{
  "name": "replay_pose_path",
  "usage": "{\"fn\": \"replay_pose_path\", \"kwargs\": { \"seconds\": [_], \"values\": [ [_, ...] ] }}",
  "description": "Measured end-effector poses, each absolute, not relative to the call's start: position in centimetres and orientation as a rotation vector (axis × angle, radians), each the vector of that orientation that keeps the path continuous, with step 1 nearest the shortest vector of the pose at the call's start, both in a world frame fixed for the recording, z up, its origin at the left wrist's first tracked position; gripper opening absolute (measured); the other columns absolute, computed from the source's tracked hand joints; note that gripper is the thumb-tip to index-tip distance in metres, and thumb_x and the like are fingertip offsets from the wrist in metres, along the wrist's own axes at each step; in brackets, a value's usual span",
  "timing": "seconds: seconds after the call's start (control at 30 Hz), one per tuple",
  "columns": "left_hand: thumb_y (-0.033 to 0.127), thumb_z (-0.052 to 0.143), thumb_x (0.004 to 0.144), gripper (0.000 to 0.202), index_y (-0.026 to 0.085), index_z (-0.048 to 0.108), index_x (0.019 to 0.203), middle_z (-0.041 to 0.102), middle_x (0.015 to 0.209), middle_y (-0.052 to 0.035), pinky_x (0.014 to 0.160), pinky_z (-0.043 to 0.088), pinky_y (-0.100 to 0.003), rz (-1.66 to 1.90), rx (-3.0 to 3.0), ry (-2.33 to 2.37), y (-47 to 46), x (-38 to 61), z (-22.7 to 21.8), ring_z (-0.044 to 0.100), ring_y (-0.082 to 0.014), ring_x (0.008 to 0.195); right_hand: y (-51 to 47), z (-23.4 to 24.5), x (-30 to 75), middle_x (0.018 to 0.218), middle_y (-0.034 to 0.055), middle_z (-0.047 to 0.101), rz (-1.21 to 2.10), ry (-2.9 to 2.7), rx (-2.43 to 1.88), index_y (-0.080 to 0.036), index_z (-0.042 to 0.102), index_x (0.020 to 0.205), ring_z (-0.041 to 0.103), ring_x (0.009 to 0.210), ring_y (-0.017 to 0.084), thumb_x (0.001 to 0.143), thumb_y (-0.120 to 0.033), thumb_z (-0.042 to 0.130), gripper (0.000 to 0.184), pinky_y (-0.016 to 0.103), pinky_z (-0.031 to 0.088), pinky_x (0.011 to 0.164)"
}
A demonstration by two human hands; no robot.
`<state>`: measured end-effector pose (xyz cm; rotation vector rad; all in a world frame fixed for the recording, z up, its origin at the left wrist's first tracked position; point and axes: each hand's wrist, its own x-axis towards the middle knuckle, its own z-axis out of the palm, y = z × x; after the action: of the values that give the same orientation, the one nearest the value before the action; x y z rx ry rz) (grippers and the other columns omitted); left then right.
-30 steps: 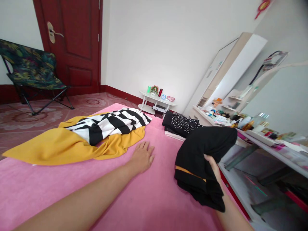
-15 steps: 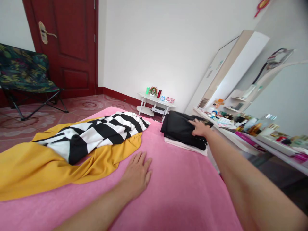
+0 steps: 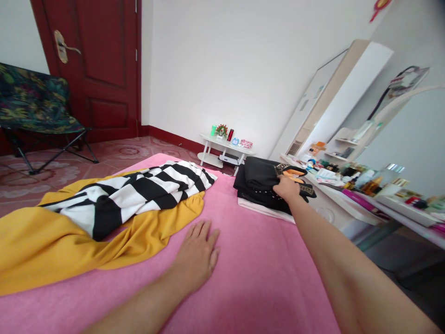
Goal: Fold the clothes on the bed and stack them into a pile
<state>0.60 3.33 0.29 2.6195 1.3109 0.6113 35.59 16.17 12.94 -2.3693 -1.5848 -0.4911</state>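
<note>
My left hand point(image 3: 197, 255) lies flat on the pink bedspread point(image 3: 250, 260), fingers stretched out and holding nothing. At the far right corner of the bed, my right hand point(image 3: 288, 188) pinches the edge of a black folded garment point(image 3: 260, 172) on top of a stack. A gold-patterned band and an orange lining show at that edge. Beneath it are more black clothes and a white folded cloth point(image 3: 264, 209). To the left of my left hand, a black-and-white striped garment point(image 3: 149, 190) lies loosely across a mustard-yellow garment point(image 3: 76, 241).
A dressing table point(image 3: 351, 199) crowded with bottles and cosmetics stands along the right. By the far wall is a small white table point(image 3: 225, 144) with a plant and little items. A patterned folding chair point(image 3: 34, 102) stands by the red door point(image 3: 104, 60) at the left.
My right hand has gone from resting open on the stack to gripping the top black garment's edge, which is lifted, showing orange inside. My left hand has stayed put.
</note>
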Motion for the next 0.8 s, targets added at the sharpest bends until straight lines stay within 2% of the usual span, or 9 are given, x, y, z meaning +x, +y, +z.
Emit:
{"fn": "replay_pose_path", "kwargs": {
  "seconds": [0.13, 0.2, 0.3, 0.4, 0.47, 0.57, 0.63, 0.7, 0.8],
  "values": [
    [0.039, 0.035, 0.093, 0.049, 0.019, 0.048, 0.136, 0.036, 0.146, -0.0141, 0.111, 0.022, -0.048, 0.608, 2.619, 1.308, 3.4, 0.6, 0.3, 0.03, -0.0313, 0.135, 18.3, 14.3, 35.0, 0.123, 0.0084, 0.059, -0.394, -1.59, -1.942, -0.019, 0.054, 0.123, 0.053, 0.114, 0.024, 0.077, -0.023, 0.043, 0.047, 0.036, 0.039, 0.097],
    [0.039, 0.036, 0.093, 0.048, 0.02, 0.048, 0.136, 0.037, 0.146, -0.0135, 0.111, 0.022, -0.05, 0.622, 2.61, 1.306, 3.4, 0.6, 0.2, 0.03, -0.0309, 0.135, 19.2, 14.5, 34.4, 0.128, 0.011, 0.056, -0.455, -1.504, -1.852, -0.016, 0.047, 0.13, 0.048, 0.119, 0.023, 0.084, -0.027, 0.037, 0.049, 0.037, 0.035, 0.1],
    [0.039, 0.037, 0.093, 0.048, 0.021, 0.048, 0.136, 0.037, 0.146, -0.0129, 0.111, 0.022, -0.05, 0.64, 2.601, 1.302, 3.5, 0.6, 0.1, 0.03, -0.0306, 0.135, 20.3, 13.8, 34.0, 0.139, 0.016, 0.044, -0.422, -1.512, -2.046, -0.015, 0.036, 0.139, 0.039, 0.128, 0.027, 0.09, -0.038, 0.035, 0.055, 0.044, 0.028, 0.103],
    [0.038, 0.036, 0.093, 0.048, 0.02, 0.047, 0.136, 0.035, 0.147, -0.0134, 0.111, 0.022, -0.05, 0.622, 2.609, 1.298, 3.5, 0.6, 0.1, 0.03, -0.031, 0.135, 21.4, 12.8, 34.3, 0.132, 0.0175, 0.051, -0.104, -1.671, -2.3, -0.017, 0.045, 0.135, 0.048, 0.12, 0.031, 0.09, -0.046, 0.037, 0.054, 0.047, 0.033, 0.099],
    [0.038, 0.036, 0.093, 0.049, 0.02, 0.047, 0.137, 0.035, 0.147, -0.0137, 0.111, 0.021, -0.05, 0.602, 2.615, 1.298, 3.5, 0.6, 0.2, 0.029, -0.0312, 0.135, 22.0, 12.7, 34.7, 0.128, 0.017, 0.056, -0.037, -1.706, -2.337, -0.017, 0.052, 0.129, 0.052, 0.116, 0.032, 0.089, -0.048, 0.038, 0.053, 0.046, 0.036, 0.097],
    [0.039, 0.036, 0.092, 0.049, 0.02, 0.047, 0.136, 0.036, 0.147, -0.0131, 0.112, 0.021, -0.049, 0.596, 2.605, 1.313, 3.5, 0.5, 0.3, 0.03, -0.0308, 0.135, 22.2, 13.2, 34.7, 0.13, 0.0164, 0.054, -0.001, -1.749, -2.36, -0.017, 0.051, 0.131, 0.051, 0.118, 0.031, 0.088, -0.049, 0.041, 0.055, 0.044, 0.036, 0.098],
    [0.039, 0.036, 0.092, 0.048, 0.021, 0.048, 0.135, 0.036, 0.146, -0.0124, 0.112, 0.022, -0.048, 0.608, 2.591, 1.315, 3.6, 0.5, 0.3, 0.031, -0.0303, 0.135, 21.5, 13.3, 33.8, 0.137, 0.0183, 0.046, -0.09, -1.713, -2.349, -0.015, 0.043, 0.137, 0.043, 0.125, 0.033, 0.087, -0.052, 0.042, 0.063, 0.048, 0.034, 0.1],
    [0.039, 0.037, 0.092, 0.048, 0.022, 0.049, 0.135, 0.037, 0.146, -0.0116, 0.111, 0.022, -0.048, 0.629, 2.582, 1.302, 3.6, 0.4, 0.4, 0.032, -0.0298, 0.134, 20.0, 12.7, 32.1, 0.146, 0.0192, 0.034, -0.353, -1.593, -2.228, -0.014, 0.034, 0.142, 0.028, 0.135, 0.034, 0.089, -0.053, 0.036, 0.066, 0.054, 0.029, 0.102],
    [0.039, 0.038, 0.091, 0.047, 0.022, 0.05, 0.133, 0.039, 0.145, -0.0111, 0.111, 0.023, -0.047, 0.669, 2.583, 1.288, 3.7, 0.3, 0.4, 0.033, -0.0291, 0.133, 16.8, 10.2, 28.4, 0.152, 0.0146, 0.022, -0.691, -1.522, -1.9, -0.015, 0.025, 0.145, 0.013, 0.141, 0.028, 0.094, -0.044, 0.024, 0.058, 0.056, 0.02, 0.107]
  ]
}}
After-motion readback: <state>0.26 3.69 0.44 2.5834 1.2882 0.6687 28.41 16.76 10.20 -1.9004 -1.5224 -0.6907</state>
